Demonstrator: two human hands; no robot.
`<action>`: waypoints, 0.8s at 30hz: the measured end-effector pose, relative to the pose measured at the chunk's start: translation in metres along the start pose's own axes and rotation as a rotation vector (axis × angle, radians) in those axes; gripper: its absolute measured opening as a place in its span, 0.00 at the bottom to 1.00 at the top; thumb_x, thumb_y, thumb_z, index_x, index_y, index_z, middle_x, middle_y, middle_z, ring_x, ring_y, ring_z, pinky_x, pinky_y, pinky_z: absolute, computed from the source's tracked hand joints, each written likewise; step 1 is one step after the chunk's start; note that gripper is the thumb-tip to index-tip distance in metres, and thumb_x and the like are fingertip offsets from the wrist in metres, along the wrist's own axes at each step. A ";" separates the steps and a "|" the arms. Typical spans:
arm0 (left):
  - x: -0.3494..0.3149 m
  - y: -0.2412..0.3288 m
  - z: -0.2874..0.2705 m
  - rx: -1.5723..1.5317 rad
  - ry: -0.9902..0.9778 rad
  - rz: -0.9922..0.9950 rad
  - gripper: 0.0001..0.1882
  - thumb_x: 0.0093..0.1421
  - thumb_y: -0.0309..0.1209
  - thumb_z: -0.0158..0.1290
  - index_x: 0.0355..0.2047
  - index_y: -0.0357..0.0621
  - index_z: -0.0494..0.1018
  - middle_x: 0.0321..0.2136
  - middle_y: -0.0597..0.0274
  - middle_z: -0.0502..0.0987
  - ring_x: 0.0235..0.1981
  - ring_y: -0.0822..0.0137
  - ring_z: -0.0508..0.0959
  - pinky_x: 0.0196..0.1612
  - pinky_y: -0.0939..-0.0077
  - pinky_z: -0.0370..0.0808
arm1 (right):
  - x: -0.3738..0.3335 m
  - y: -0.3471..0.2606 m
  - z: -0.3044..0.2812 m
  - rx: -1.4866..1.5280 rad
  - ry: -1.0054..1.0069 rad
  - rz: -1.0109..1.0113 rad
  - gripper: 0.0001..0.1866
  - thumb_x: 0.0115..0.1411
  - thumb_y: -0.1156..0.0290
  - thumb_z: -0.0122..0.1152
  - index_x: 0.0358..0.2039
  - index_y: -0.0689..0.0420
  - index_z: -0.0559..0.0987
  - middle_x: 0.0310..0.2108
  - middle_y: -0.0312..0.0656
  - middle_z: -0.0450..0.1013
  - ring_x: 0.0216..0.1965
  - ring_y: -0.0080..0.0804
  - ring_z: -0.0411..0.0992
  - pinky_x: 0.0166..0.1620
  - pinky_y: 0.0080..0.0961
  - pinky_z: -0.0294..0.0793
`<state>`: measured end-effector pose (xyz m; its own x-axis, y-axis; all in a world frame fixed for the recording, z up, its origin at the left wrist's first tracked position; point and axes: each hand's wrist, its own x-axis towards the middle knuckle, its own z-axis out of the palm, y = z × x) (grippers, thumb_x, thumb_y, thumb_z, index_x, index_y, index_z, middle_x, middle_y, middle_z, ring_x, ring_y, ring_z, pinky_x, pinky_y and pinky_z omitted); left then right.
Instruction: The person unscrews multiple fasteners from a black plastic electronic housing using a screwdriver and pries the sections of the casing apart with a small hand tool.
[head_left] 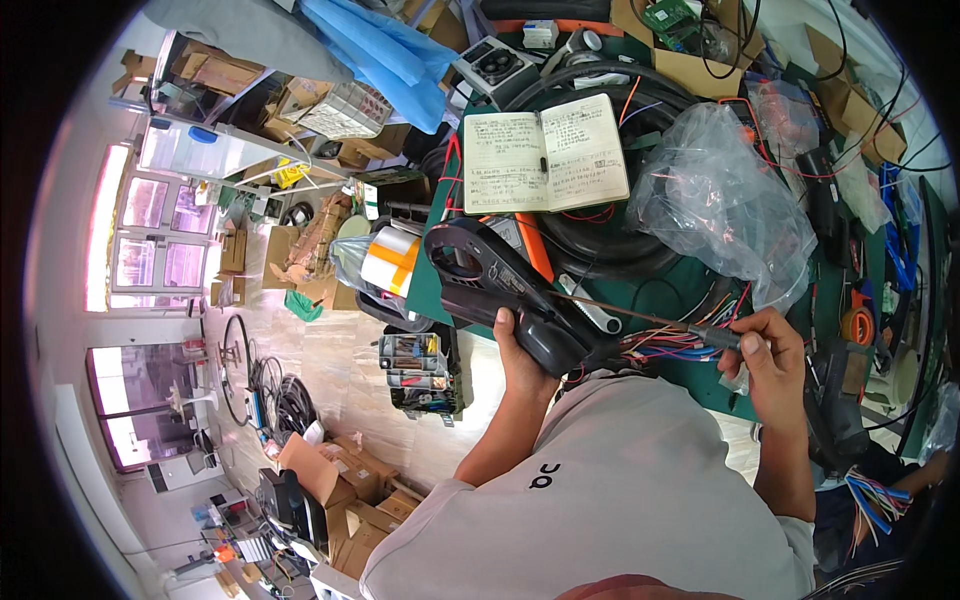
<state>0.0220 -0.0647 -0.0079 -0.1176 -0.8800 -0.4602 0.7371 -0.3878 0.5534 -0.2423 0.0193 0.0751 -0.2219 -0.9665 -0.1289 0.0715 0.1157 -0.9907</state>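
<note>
My left hand (526,362) is closed around a black plastic charging gun (510,295), its looped handle toward the far left and its rounded end close to my shirt. In my right hand (772,362) is a screwdriver (715,335), gripped by its grey handle. Its long thin shaft points left, and the tip meets the side of the charging gun; whether it sits on a screw is too small to tell. A bundle of coloured wires (665,346) lies beside the gun's near end, under the screwdriver. An adjustable wrench (592,306) rests on the table just beyond.
An open notebook (590,165) with a pen lies on coiled thick black cable (655,240). Clear plastic bags (715,190) are heaped to its right. The green table (425,285) ends at left, above a tool box (415,375). At lower right, another person's hand (930,475) is near coloured wires (872,500).
</note>
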 end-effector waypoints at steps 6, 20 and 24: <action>0.006 -0.002 0.000 0.046 0.017 0.077 0.32 0.58 0.56 0.46 0.51 0.43 0.64 0.45 0.56 0.73 0.46 0.60 0.74 0.52 0.64 0.70 | 0.000 0.011 -0.003 -0.345 0.066 0.048 0.20 0.65 0.56 0.49 0.29 0.62 0.72 0.17 0.35 0.69 0.18 0.19 0.67 0.21 0.16 0.63; 0.011 -0.001 -0.005 -0.010 -0.049 -0.007 0.34 0.57 0.57 0.47 0.52 0.43 0.63 0.45 0.56 0.72 0.47 0.59 0.73 0.53 0.63 0.69 | 0.000 0.007 0.002 -0.342 0.102 -0.188 0.19 0.60 0.56 0.57 0.29 0.61 0.70 0.17 0.36 0.68 0.19 0.18 0.64 0.23 0.18 0.62; 0.010 0.000 0.000 0.026 -0.002 0.053 0.34 0.57 0.57 0.47 0.52 0.43 0.63 0.45 0.56 0.72 0.47 0.59 0.73 0.53 0.63 0.69 | 0.002 0.008 -0.003 -0.386 0.064 -0.052 0.22 0.63 0.52 0.51 0.28 0.61 0.69 0.16 0.37 0.68 0.17 0.18 0.66 0.21 0.18 0.62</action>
<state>0.0208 -0.0739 -0.0125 -0.0803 -0.8999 -0.4286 0.7248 -0.3479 0.5947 -0.2447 0.0190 0.0673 -0.2766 -0.9585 -0.0685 -0.3094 0.1563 -0.9380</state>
